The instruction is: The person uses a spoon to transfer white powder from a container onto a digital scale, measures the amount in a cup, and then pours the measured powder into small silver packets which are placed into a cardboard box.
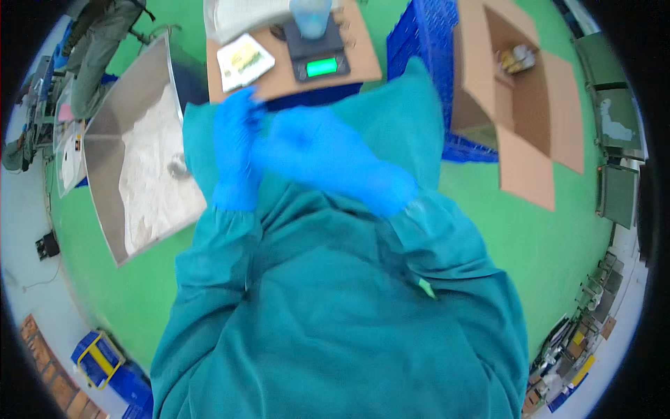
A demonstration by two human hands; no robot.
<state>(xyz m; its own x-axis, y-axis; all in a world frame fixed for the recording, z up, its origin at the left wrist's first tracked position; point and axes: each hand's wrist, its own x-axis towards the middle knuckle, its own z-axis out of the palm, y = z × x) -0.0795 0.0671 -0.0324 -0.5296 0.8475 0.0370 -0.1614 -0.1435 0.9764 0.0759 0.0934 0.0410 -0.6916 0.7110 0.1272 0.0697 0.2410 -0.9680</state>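
My left hand [236, 150], in a blue glove, is raised just below the board with the scale; its fingertips are blurred. My right hand [314, 146], also gloved, is curled against the side of the left; anything inside it is hidden. Both are over the green gown [338, 279] on my lap. Ahead, a wooden board [366, 52] bears a dark scale [303, 56] with a clear cup [310, 17] on it and a white packet [244, 61]. Left of my hands is a metal bin [105, 181] holding white powder [153, 181] and a small round metal item [178, 164].
An open cardboard box [530, 167] with small packets inside rests on a blue crate [412, 35] at right. A person's legs [105, 63] show at upper left. A blue trolley with a yellow handle [105, 356] is at lower left; shelving and goods [572, 349] line the right.
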